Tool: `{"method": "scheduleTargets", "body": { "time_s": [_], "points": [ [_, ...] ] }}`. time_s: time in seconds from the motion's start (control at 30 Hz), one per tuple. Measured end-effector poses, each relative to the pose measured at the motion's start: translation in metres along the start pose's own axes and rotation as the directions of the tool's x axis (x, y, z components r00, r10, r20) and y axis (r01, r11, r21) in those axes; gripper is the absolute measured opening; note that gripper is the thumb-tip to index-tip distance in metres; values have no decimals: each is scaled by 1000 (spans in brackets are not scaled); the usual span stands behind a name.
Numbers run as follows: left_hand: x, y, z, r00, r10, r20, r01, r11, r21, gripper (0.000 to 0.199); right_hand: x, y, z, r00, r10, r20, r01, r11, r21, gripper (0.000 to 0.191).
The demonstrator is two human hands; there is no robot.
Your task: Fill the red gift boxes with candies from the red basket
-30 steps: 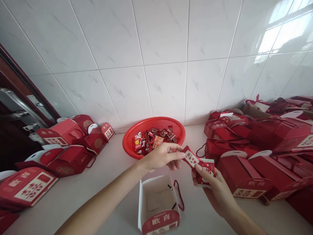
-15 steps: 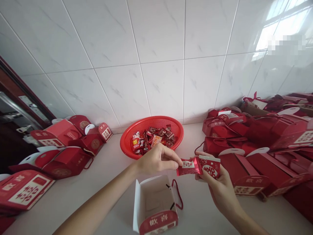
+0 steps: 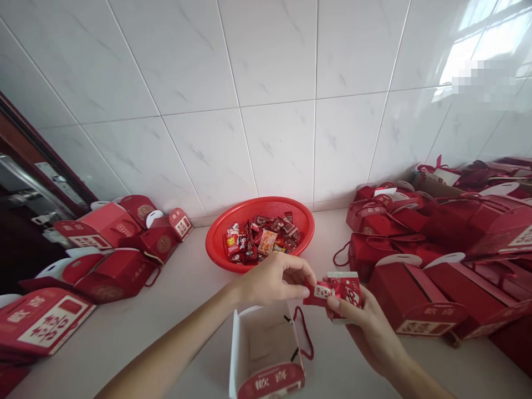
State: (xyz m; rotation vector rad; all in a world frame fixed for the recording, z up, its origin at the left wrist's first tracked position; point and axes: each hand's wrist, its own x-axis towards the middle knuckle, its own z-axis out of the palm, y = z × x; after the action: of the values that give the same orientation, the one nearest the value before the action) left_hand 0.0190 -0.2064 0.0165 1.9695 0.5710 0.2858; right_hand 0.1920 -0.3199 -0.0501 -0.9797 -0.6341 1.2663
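Observation:
Between my hands is a small red wrapped candy (image 3: 323,291) with a pale printed label. My left hand (image 3: 278,280) pinches its left end with thumb and fingertips. In my right hand (image 3: 363,316) I grip a flat red and white packet (image 3: 347,284), and the thumb also presses on the candy's right end. Below my hands stands an open red gift box (image 3: 272,341), its pale inside facing up and a dark red cord handle at its right. Just behind my left hand sits a red plastic basket (image 3: 216,246) of mixed wrapped sweets (image 3: 268,241).
Closed red gift boxes (image 3: 112,277) stand along the left, near a dark door frame (image 3: 50,149). Many more red boxes (image 3: 411,288) crowd the right side, in rows and stacked. A white tiled wall (image 3: 274,144) rises behind the pale tabletop (image 3: 187,338).
Both hands have drawn closer together and slightly lower, bringing the candy against the packet. My right thumb now lies over the candy's end.

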Motion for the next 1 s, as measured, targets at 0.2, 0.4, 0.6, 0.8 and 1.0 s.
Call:
{"method": "scheduleTargets", "body": {
  "time_s": [0.2, 0.4, 0.6, 0.8, 1.0],
  "points": [
    [12, 5, -34, 998, 58, -11, -55, 988, 144, 25, 0, 5, -1, 993, 121, -7, -120, 992, 44, 42],
    [60, -8, -88, 979, -97, -177, 175, 843, 508, 28, 1, 13, -8, 976, 211, -52, -207, 976, 73, 46],
    [111, -38, -88, 956, -291, -44, 246, 708, 661, 12, -5, 11, -5, 960, 259, -109, -247, 963, 109, 41],
    [132, -44, -78, 899, -436, -32, 305, 573, 760, 31, -7, 5, -3, 958, 272, -91, -262, 958, 113, 45],
    [131, -47, -78, 877, -480, 1, 305, 559, 771, 63, -7, 3, -6, 966, 247, -77, -240, 966, 94, 48]
  ]
}}
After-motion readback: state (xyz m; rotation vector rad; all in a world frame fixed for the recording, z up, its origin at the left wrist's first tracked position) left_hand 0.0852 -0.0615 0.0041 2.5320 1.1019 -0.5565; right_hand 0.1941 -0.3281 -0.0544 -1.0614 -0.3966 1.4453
